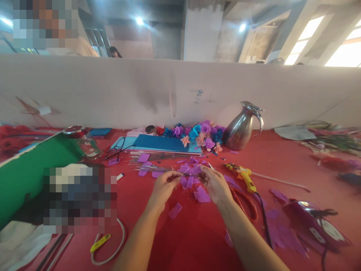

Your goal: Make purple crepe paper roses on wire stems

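My left hand (165, 185) and my right hand (214, 182) meet over the red table (197, 233), fingers pinched together. Between them runs a thin wire stem (186, 172), held at both ends. Small purple paper pieces (201, 195) lie scattered right under and around both hands. A yellow glue gun (244, 175) lies just right of my right hand, its black cord trailing toward me. Red-handled scissors (245, 205) lie beside my right wrist.
Finished paper flowers (199, 134) are heaped at the back beside a steel jug (241, 127). Blue sheet (160, 143), glasses (118, 149), a bundle of wires (158, 155), a glass jar (86, 143) and a green roll (31, 169) lie left. A white partition (180, 90) closes the far edge.
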### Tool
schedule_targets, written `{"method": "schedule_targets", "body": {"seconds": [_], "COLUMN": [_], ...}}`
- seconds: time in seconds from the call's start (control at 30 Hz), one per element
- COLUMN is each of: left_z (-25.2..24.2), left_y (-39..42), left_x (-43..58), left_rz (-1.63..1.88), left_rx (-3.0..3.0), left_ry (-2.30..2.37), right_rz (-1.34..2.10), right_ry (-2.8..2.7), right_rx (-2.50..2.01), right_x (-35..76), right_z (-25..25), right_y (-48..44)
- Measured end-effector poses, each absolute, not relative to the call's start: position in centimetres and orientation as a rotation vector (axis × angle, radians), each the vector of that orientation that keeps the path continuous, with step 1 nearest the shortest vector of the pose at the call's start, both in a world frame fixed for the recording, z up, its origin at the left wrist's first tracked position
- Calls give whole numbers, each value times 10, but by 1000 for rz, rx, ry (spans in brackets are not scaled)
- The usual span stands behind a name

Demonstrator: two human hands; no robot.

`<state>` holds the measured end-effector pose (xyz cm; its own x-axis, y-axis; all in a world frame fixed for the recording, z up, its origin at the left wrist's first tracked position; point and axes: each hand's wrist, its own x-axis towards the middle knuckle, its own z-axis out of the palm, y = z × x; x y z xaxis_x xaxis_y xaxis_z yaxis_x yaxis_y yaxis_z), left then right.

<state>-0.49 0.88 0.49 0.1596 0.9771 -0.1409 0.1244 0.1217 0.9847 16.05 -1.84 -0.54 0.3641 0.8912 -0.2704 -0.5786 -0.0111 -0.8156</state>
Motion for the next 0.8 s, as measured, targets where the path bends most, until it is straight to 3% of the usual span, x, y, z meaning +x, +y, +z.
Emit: {"method": "schedule_targets", "body": {"seconds": [0.2,0.8], "left_z": [5,6], "left_y": [11,5], "left_x": [-8,-5], "left_rz": [1062,824], "left_rx": [1230,1306], "left_ry": [1263,1108], "right_rz": [1130,1361], "right_ry": [-530,-867], "right_rx": [-1111,-1095], "right_x": [159,162], "right_z": [-8,-4], "right_y": [-17,-24]}}
